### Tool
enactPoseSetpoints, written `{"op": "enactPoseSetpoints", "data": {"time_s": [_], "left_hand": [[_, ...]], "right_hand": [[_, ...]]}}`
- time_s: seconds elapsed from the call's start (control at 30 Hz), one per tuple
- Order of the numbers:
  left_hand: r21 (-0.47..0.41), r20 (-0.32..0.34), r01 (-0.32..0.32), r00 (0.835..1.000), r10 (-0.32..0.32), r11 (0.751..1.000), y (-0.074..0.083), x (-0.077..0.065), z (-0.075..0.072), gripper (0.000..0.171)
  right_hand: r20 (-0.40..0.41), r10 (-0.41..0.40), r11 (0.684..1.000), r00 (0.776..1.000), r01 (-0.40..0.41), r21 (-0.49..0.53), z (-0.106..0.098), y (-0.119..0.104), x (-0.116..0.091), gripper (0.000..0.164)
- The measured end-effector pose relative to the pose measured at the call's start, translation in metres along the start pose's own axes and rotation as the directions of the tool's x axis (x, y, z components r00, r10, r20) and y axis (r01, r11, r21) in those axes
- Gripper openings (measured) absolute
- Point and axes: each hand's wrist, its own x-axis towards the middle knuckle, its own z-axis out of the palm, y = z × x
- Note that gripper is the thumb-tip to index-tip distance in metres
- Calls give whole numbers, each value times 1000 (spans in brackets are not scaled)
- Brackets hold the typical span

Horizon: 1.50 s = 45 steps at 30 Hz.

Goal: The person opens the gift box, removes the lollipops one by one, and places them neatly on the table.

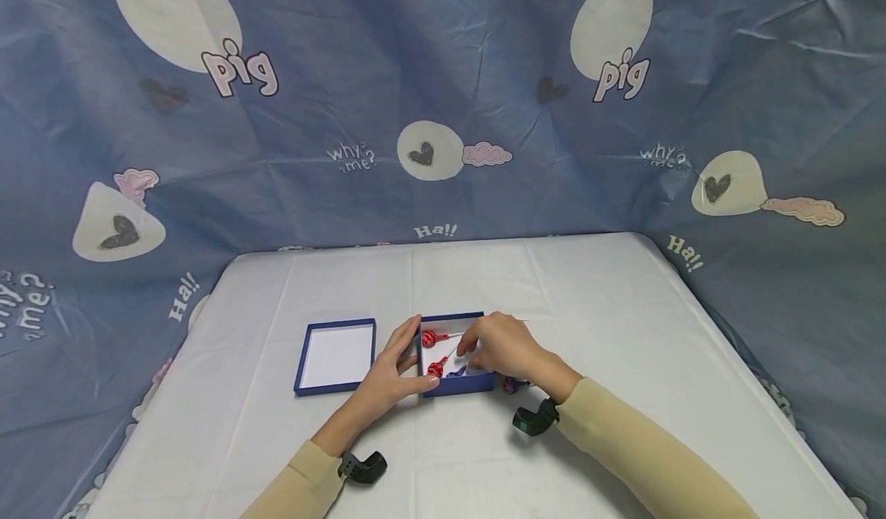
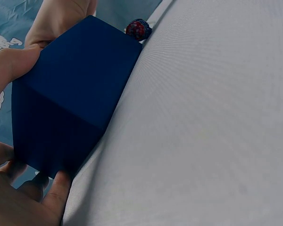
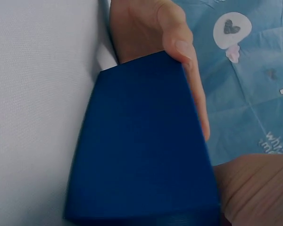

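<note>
You're working at the blue box (image 1: 458,385) on the white-covered bench (image 1: 443,465). Your left hand (image 1: 391,380) is gripping the box's near-left corner, thumb resting on the front rim, fingers lying along the left wall. Your right hand (image 1: 508,346) is reaching inside the box, fingers bent; can't tell if they're pinching anything. Hands are working apart. A far red lollipop (image 1: 429,338) and a near red lollipop (image 1: 436,368) are lying in the box's left part; a blue lollipop (image 1: 455,374) is lying by its front wall. A red-and-blue lollipop (image 1: 511,385) is sitting just outside, right of the box. A shallow blue-rimmed tray (image 1: 325,390) is lying left of the box. Behind the box, a blue curtain (image 1: 367,65) is showing "pig", "why me?" and "Ha!!". Wrapper print: too small to read.
</note>
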Motion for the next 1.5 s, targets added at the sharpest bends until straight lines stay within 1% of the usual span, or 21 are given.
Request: {"op": "enactPoseSetpoints", "data": {"time_s": [0.17,0.33,0.5,0.63,0.8,0.93,1.07,1.27,1.5], "left_hand": [[-2,1,-2,1000,2,1000,0,0,1,104],[7,-5,8,1000,-8,1000,1,0,1,104],[10,-8,14,1000,-14,1000,1,0,1,104],[2,-3,10,1000,-10,1000,2,0,1,105],[-1,-1,11,1000,-11,1000,3,0,2,104],[3,-4,10,1000,-10,1000,1,1,2,104],[-6,-2,1,1000,-1,1000,0,1,1,104],[-7,-5,-7,1000,7,1000,1,1,1,104],[16,-8,2,1000,-2,1000,2,0,1,105]], "right_hand": [[-2,2,999,1000,-2,-36,4,1,2,20],[24,16,999,1000,-15,-36,5,1,4,19],[37,23,998,999,-20,-66,6,-2,8,17],[47,47,996,998,-43,-83,6,-4,9,19],[47,42,996,998,-38,-82,6,-3,9,21],[26,30,999,999,-29,-36,6,-1,6,19],[-16,24,1000,1000,-24,-4,5,0,3,17],[-93,21,1000,995,-23,-16,0,-2,1,18],[-112,21,1000,993,-21,1,-6,-4,0,12]]}}
